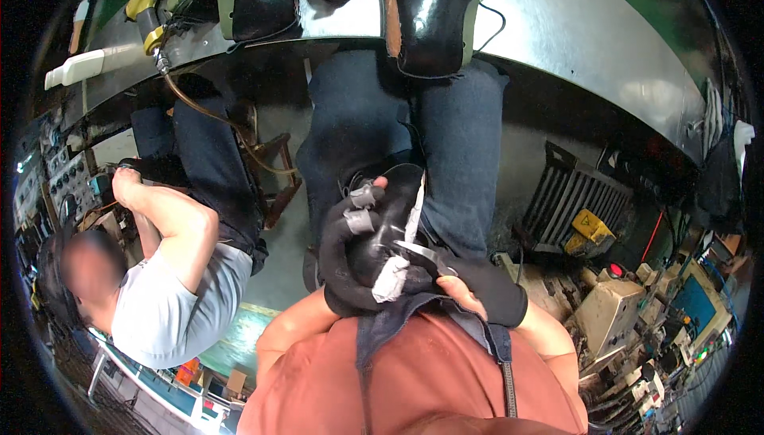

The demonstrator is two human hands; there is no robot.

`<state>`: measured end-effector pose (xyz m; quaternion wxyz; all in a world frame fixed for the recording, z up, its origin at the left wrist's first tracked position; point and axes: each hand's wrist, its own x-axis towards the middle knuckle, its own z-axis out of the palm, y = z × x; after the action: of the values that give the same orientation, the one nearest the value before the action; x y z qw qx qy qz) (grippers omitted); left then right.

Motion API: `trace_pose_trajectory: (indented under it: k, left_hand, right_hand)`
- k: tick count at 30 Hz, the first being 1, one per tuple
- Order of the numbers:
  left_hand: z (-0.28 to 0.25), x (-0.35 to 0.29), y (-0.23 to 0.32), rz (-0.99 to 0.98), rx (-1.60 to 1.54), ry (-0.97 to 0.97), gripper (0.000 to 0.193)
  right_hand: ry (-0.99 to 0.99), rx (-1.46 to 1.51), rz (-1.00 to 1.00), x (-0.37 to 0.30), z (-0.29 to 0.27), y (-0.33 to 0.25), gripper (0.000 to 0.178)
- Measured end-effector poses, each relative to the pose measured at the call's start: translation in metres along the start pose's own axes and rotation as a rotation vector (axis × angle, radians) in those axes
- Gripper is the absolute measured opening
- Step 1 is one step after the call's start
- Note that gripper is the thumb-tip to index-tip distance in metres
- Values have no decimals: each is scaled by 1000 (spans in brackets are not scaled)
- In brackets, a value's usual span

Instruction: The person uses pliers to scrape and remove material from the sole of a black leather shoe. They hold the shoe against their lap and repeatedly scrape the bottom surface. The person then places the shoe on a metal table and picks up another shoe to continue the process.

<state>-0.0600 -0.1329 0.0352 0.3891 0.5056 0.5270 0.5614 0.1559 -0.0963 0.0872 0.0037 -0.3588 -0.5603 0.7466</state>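
Observation:
A black leather boot or shoe (390,216) lies in my lap, a pale strip (415,210) running along its right side. My left hand (350,244), in a black glove with grey tape round some fingers, is closed round its left side. A wrinkled white wrapping (390,279) shows by that hand's thumb side; whether it covers the thumb I cannot tell. My right hand (481,288), gloved in black with the thumb bare, grips a metal tool (420,253) with a narrow tip, perhaps a knife or pincers. The tip meets the pale strip's lower end.
Ahead stands a metal bench (549,13) with several black boots (430,13). A yellow air tool (147,13) and a white bottle (76,69) lie at its left; a hose (207,113) hangs down. A co-worker (179,292) sits left. Machinery (613,308) and a slatted crate (573,196) stand right.

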Motion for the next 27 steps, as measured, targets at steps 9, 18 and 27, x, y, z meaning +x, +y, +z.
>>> trace_pose_trajectory:
  k: [9, 18, 27]
  left_hand:
    - [-6, -23, 47, -562, 24, 274, 46]
    - [-29, -13, 64, -800, -75, 220, 52]
    - [-51, -37, 54, -600, 323, -211, 83]
  right_hand:
    - [49, -115, -254, 21, 31, 35, 31]
    - [145, -371, -395, 43, 24, 32, 22]
    - [197, -566, -453, 33, 32, 37, 33]
